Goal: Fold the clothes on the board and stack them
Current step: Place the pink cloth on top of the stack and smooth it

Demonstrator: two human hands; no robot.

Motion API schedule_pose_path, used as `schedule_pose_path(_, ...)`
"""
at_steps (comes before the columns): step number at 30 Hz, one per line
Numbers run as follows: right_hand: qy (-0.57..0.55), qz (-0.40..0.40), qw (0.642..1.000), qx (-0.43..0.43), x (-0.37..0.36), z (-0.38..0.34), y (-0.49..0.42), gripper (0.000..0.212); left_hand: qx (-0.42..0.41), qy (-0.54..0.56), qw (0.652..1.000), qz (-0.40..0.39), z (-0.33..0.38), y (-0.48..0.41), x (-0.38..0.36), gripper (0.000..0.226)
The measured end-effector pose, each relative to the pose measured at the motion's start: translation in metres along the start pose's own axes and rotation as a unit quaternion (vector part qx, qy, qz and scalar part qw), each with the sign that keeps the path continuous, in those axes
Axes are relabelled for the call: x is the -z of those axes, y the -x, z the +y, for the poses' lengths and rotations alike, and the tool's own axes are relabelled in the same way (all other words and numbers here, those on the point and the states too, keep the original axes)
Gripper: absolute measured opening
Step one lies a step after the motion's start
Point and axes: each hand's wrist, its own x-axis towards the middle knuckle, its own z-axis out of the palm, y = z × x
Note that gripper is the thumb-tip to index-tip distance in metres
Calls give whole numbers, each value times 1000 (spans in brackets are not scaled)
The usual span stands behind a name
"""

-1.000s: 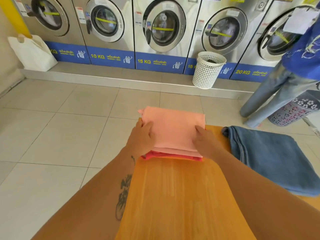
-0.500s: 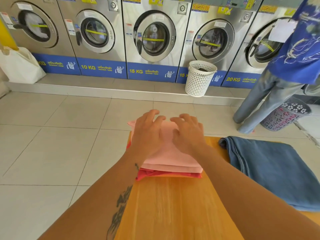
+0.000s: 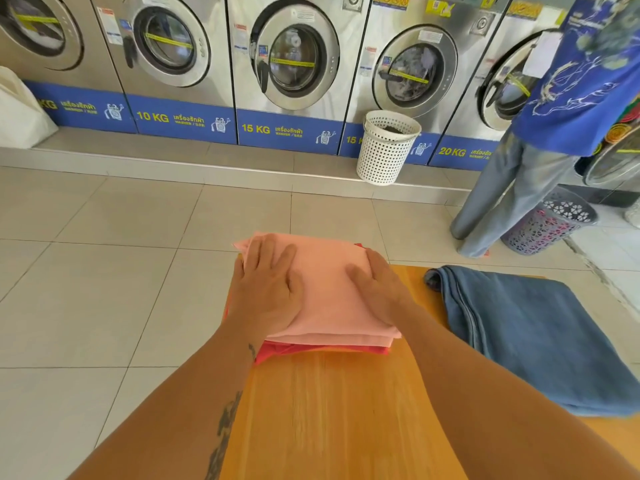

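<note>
both hands lie flat, palms down, on the folded pink cloth (image 3: 325,289) at the far end of the orange wooden board (image 3: 339,410). the left hand (image 3: 266,292) rests on the cloth's left part, fingers spread and straight, fingertips close to its far left corner; it grips nothing, only presses. the right hand (image 3: 381,289) rests on the cloth's right edge, fingers together and stretched out flat, also open and pressing rather than holding. under both palms the pink cloth tops a small stack, with a red garment (image 3: 311,349) showing beneath it just nearer than the left wrist. to the right of the right hand, apart from the stack, a blue folded garment (image 3: 540,337) lies on the board. beyond the fingertips, across the tiled floor, a white perforated basket (image 3: 386,148) stands before a row of washing machines (image 3: 294,60), and far right of the right hand another person in a blue shirt (image 3: 585,71) stands beside a grey basket (image 3: 550,221).
</note>
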Motion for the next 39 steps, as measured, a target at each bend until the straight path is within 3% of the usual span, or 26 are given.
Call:
schedule_pose_path(1,2,-1,999,-33,3,-6,-3,68,3,-4,1000,4,1,0,0,64)
schedule_pose_path(3,116,26,989,-89,6,-26,-9,72,7,-14,1000,14,3,0,1,64)
schedule_pose_path(5,209,90,973,-34,-1,-46,-8,65,9,-21,1000,18,2,1,1,65)
schedule_pose_path(8,184,71,972,125,-15,-48,-1,57,19,-20,1000,7,1,2,1,66)
schedule_pose_path(11,73,47,996,17,-9,-19,-5,59,34,-18,999,5,2,3,2,65)
schedule_pose_path(13,114,78,990,-38,-2,-15,2,60,49,-3,999,6,2,4,2,63)
schedule_pose_path(15,204,137,969,19,-8,-21,23,63,59,18,998,2,3,4,3,60)
schedule_pose_path(18,227,145,950,161,-36,-24,68,65,76,48,996,-5,3,5,5,58)
schedule_pose_path(24,161,165,973,19,-35,12,87,64,85,58,995,-10,6,8,5,58)
schedule_pose_path(28,155,212,963,69,-20,-32,64,61,78,62,995,24,4,6,1,56)
schedule_pose_path(33,211,89,967,107,-25,-58,11,54,74,138,984,85,-4,15,0,53)
schedule_pose_path(39,124,7,992,5,-3,-35,-1,60,91,136,980,117,-5,17,-3,51)
